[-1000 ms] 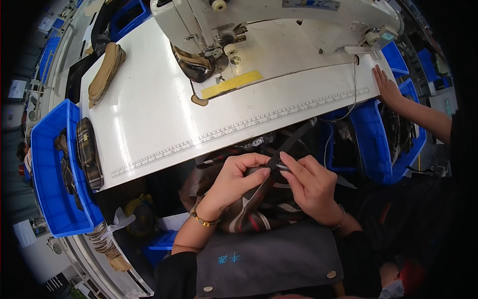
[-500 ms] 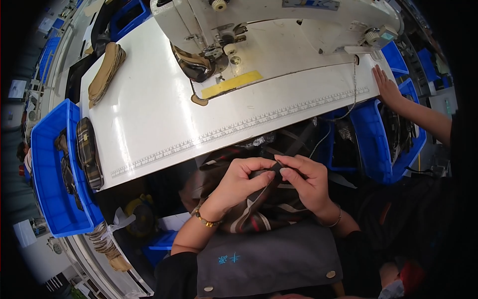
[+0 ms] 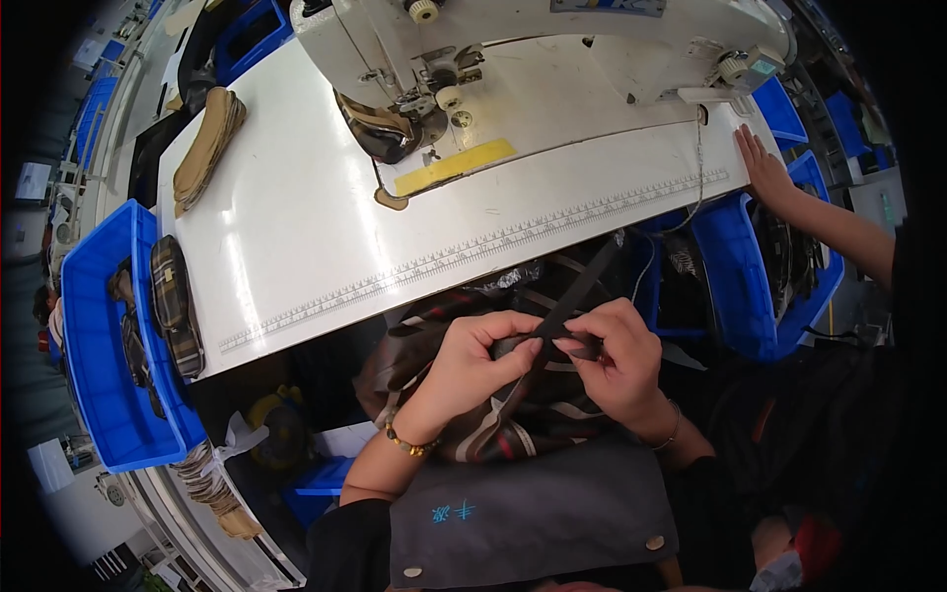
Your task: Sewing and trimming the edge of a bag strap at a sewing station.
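Note:
Over my lap, my left hand [image 3: 483, 355] pinches a black fabric strip [image 3: 589, 281] between thumb and fingers. Opposite it, my right hand [image 3: 621, 357] closes on the same strip, its fingertips close to the left thumb. One length of the strip slants up and away toward the table edge; part of it crosses between my hands. Beneath both hands lies bunched dark brown plaid cloth [image 3: 493, 434] with cream and red stripes. The far end of the strip is hard to make out against the dark cloth.
Ahead stands a white sewing machine [image 3: 631, 59] on a white table [image 3: 296, 197], plaid work under its head. Stacked tan pieces [image 3: 209, 148] lie far left. Blue bins [image 3: 118, 424] flank the table. Another person's hand [image 3: 762, 163] rests on its right edge.
A length of the black strip now sticks up beyond my fingers toward the table, where little of it showed before. My right hand has shifted slightly right and turned.

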Available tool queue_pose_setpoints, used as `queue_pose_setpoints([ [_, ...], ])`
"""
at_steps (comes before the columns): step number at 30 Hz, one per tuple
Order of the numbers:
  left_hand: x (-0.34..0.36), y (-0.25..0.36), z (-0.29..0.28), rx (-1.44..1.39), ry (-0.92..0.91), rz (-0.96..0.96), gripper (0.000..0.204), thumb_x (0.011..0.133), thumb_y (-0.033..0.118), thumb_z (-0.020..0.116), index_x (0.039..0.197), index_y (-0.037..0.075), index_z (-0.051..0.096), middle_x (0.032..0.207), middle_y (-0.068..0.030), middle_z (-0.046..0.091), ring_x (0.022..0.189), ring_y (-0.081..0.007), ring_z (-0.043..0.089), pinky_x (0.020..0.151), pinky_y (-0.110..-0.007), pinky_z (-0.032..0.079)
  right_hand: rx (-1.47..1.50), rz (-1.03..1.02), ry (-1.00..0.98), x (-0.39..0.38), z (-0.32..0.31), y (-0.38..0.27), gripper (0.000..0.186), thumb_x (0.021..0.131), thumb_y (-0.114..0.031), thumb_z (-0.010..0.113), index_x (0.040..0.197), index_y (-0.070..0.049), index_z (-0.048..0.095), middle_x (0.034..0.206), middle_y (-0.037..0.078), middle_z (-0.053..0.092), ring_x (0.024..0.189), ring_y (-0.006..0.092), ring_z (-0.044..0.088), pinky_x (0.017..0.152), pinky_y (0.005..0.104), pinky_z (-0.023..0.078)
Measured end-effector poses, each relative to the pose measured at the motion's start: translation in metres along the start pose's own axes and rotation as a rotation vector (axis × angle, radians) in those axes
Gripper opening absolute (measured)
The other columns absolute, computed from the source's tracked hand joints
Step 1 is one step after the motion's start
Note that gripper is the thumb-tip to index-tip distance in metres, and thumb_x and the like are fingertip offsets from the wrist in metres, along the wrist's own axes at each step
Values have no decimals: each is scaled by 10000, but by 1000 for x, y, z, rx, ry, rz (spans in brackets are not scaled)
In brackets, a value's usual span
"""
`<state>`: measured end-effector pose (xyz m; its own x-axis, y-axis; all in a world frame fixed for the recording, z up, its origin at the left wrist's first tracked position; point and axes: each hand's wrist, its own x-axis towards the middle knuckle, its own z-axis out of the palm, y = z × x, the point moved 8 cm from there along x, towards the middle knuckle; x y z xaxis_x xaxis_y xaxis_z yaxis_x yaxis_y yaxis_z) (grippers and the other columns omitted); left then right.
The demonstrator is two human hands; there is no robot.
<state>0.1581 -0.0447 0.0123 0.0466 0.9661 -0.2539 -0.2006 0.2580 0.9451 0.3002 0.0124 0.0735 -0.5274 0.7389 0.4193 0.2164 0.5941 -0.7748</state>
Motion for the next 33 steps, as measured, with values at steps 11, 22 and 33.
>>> queue_pose_setpoints([
  [11,-4,12,2,170,62,29,234,887,77,685,1092,-37,698,905,-30,709,820,-40,587,753,-217,490,-88,31,-191,2,15,1,310,677,110,683,940,-15,578,846,92,562,588,217,627,502,311,494],
  [22,-2,7,-2,40,86,31,221,918,82,672,1095,-49,691,895,-10,703,800,-26,578,736,-185,479,-87,-60,-117,-7,-2,-6,263,780,-10,728,1004,-17,591,797,87,605,589,209,632,491,292,489],
  [33,-1,2,-2,39,90,16,213,912,55,641,1102,-27,694,884,-12,697,793,-39,582,724,-206,483,-269,-63,-94,-9,2,-3,245,810,-109,741,1016,-40,627,804,82,645,633,248,638,531,339,485],
])
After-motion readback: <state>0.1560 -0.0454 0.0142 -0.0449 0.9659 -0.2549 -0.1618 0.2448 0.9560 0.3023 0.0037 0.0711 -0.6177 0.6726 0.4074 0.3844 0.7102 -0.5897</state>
